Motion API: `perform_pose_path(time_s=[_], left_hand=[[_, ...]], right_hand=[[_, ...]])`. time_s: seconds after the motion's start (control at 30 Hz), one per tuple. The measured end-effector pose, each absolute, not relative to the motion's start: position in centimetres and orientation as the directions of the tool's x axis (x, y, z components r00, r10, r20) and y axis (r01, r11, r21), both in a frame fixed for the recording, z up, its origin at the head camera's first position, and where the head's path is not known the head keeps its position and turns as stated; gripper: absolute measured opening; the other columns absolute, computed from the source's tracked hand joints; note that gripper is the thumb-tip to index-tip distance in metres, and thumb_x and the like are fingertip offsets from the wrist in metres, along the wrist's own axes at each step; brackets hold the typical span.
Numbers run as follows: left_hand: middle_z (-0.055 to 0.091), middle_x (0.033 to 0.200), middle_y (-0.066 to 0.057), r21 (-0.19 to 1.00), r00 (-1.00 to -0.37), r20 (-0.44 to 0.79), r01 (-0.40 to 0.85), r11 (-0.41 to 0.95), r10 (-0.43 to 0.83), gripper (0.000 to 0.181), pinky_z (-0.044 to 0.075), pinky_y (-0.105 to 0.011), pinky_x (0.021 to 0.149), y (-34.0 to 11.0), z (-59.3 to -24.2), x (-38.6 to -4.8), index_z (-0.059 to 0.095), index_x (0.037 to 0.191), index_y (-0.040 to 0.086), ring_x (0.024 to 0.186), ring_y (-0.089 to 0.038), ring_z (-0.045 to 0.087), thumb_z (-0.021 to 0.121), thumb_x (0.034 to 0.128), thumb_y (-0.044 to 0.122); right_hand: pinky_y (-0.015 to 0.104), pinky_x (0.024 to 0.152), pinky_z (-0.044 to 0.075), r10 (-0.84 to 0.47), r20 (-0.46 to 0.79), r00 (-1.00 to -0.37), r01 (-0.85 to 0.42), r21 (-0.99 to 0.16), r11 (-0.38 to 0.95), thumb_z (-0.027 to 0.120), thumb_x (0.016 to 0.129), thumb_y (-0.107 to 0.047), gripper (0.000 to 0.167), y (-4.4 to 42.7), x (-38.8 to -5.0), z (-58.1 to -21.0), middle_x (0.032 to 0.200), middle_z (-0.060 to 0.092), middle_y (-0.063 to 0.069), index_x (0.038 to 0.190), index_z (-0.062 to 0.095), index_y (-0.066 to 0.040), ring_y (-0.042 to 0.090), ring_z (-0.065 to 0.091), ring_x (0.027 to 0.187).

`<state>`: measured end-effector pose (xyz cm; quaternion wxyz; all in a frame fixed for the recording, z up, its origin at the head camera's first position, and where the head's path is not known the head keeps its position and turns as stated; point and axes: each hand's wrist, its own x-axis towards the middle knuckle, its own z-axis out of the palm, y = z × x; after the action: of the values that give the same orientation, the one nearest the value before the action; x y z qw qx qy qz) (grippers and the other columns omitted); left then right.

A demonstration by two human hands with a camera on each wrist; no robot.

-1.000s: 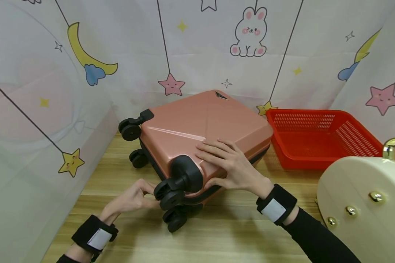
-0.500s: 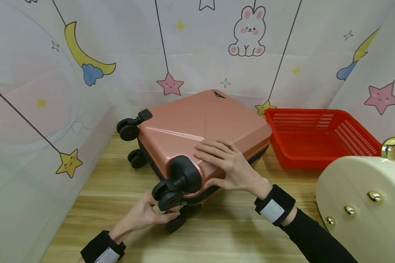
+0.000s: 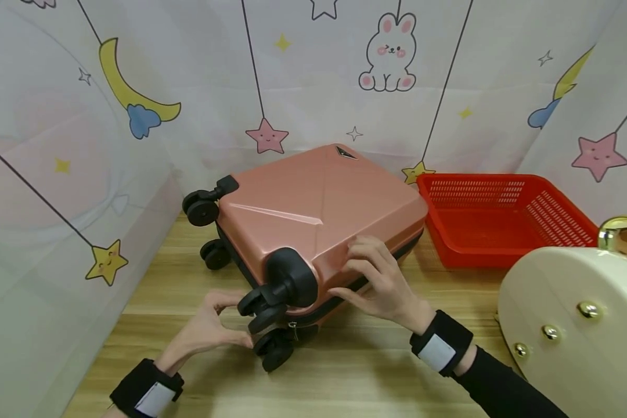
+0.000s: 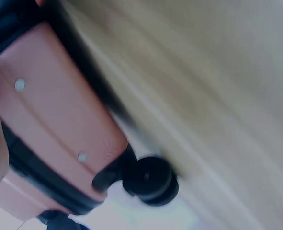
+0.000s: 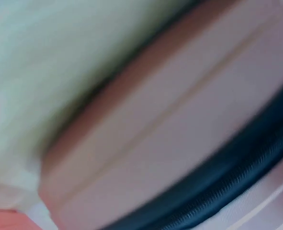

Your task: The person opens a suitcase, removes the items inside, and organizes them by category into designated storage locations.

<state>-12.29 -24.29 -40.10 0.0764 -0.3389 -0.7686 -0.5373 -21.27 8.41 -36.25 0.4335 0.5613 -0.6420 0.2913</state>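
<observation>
Has drawn left hand (image 3: 209, 328) back from zipper pull (image 3: 292, 327), spreading thumb and fingers with some tips hidden behind black caster (image 3: 267, 318), at seven o'clock of central rose-gold suitcase (image 3: 319, 197); has bent right hand (image 3: 384, 284) loosely at four o'clock, apparently easing steadying pressure.

pink suitcase (image 3: 303, 191), black wheels (image 3: 202, 213), red basket (image 3: 496, 226)

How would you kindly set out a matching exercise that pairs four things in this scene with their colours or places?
Column one:
1. suitcase
2. basket
3. wheels
4. left hand

Column two:
A. black all over
B. at the suitcase's nearest corner
C. pink with black trim
D. red with slotted sides

Right pairs: 1-C, 2-D, 3-A, 4-B.
</observation>
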Motion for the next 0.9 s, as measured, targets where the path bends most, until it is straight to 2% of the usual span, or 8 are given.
perform_pose_path(time_s=[0.07, 0.13, 0.3, 0.43, 0.57, 0.7, 0.8, 0.9], left_hand=[[0.075, 0.100, 0.003, 0.677, -0.690, 0.600, 0.707, 0.202, 0.404, 0.040, 0.053, -0.024, 0.088, -24.4, -40.0, -12.6, 0.073, 0.108, 0.012, 0.093, -0.007, 0.069, 0.089, 0.0759, 0.030], [0.071, 0.095, 0.000, 0.585, -0.623, 0.697, 0.780, 0.221, 0.355, 0.045, 0.051, -0.021, 0.089, -24.4, -39.9, -12.8, 0.069, 0.104, 0.008, 0.090, -0.009, 0.066, 0.081, 0.0824, 0.046], [0.065, 0.099, -0.007, 0.430, -0.526, 0.797, 0.839, 0.333, 0.297, 0.068, 0.047, -0.016, 0.096, -23.4, -39.2, -12.8, 0.061, 0.108, -0.003, 0.095, -0.011, 0.062, 0.069, 0.0856, 0.061], [0.067, 0.104, -0.004, 0.401, -0.565, 0.741, 0.806, 0.436, 0.362, 0.069, 0.048, -0.014, 0.092, -22.1, -38.1, -12.1, 0.061, 0.117, 0.001, 0.096, -0.010, 0.064, 0.073, 0.0832, 0.059], [0.071, 0.105, 0.002, 0.436, -0.653, 0.663, 0.735, 0.520, 0.366, 0.051, 0.051, -0.012, 0.085, -21.1, -36.4, -11.1, 0.064, 0.116, 0.011, 0.093, -0.009, 0.069, 0.084, 0.0794, 0.041], [0.074, 0.105, 0.005, 0.435, -0.705, 0.608, 0.680, 0.590, 0.365, 0.045, 0.054, -0.016, 0.082, -20.7, -35.0, -10.6, 0.068, 0.116, 0.014, 0.093, -0.009, 0.072, 0.086, 0.0758, 0.023], [0.075, 0.106, 0.004, 0.404, -0.720, 0.583, 0.659, 0.635, 0.376, 0.043, 0.057, -0.023, 0.078, -20.5, -34.6, -10.3, 0.069, 0.118, 0.016, 0.092, -0.010, 0.072, 0.082, 0.0781, 0.022], [0.074, 0.111, 0.002, 0.399, -0.734, 0.556, 0.647, 0.650, 0.390, 0.043, 0.059, -0.030, 0.076, -20.4, -34.4, -10.2, 0.067, 0.124, 0.018, 0.094, -0.013, 0.073, 0.078, 0.0826, 0.024]], right_hand=[[0.034, 0.079, 0.049, -0.418, 0.906, 0.071, -0.958, 0.178, 0.223, 0.071, 0.093, -0.032, 0.032, 8.3, -20.6, -37.1, 0.080, 0.059, 0.008, 0.077, 0.061, -0.006, 0.025, 0.056, 0.081], [0.024, 0.061, 0.042, -0.436, 0.896, 0.082, -0.948, 0.205, 0.243, 0.070, 0.094, -0.029, 0.035, 8.0, -19.6, -38.0, 0.064, 0.053, -0.002, 0.065, 0.057, -0.013, 0.014, 0.051, 0.062], [0.008, 0.045, 0.019, -0.637, 0.757, -0.149, -0.941, 0.090, 0.327, 0.061, 0.099, -0.040, 0.045, 6.8, -16.9, -40.0, 0.048, 0.042, -0.015, 0.058, 0.053, -0.023, -0.005, 0.038, 0.041], [0.011, 0.044, 0.018, -0.728, 0.581, -0.363, -0.900, -0.015, 0.436, 0.061, 0.098, -0.045, 0.047, 5.6, -15.0, -40.5, 0.049, 0.042, -0.015, 0.058, 0.054, -0.024, -0.005, 0.039, 0.043], [0.014, 0.043, 0.015, -0.757, 0.429, -0.493, -0.856, -0.086, 0.509, 0.058, 0.100, -0.046, 0.047, 4.4, -13.5, -40.3, 0.052, 0.034, -0.016, 0.058, 0.054, -0.024, -0.004, 0.034, 0.044], [0.015, 0.041, 0.014, -0.726, 0.427, -0.539, -0.826, -0.098, 0.556, 0.058, 0.099, -0.047, 0.051, 3.4, -12.9, -40.4, 0.050, 0.033, -0.014, 0.054, 0.051, -0.023, -0.001, 0.038, 0.042], [0.015, 0.041, 0.014, -0.700, 0.462, -0.545, -0.814, -0.090, 0.574, 0.060, 0.098, -0.045, 0.054, 3.0, -12.7, -40.8, 0.048, 0.036, -0.012, 0.052, 0.047, -0.022, 0.001, 0.039, 0.040], [0.013, 0.042, 0.009, -0.690, 0.488, -0.534, -0.820, -0.101, 0.563, 0.061, 0.099, -0.039, 0.053, 2.8, -12.5, -41.5, 0.048, 0.033, -0.012, 0.052, 0.045, -0.020, -0.002, 0.027, 0.040]])
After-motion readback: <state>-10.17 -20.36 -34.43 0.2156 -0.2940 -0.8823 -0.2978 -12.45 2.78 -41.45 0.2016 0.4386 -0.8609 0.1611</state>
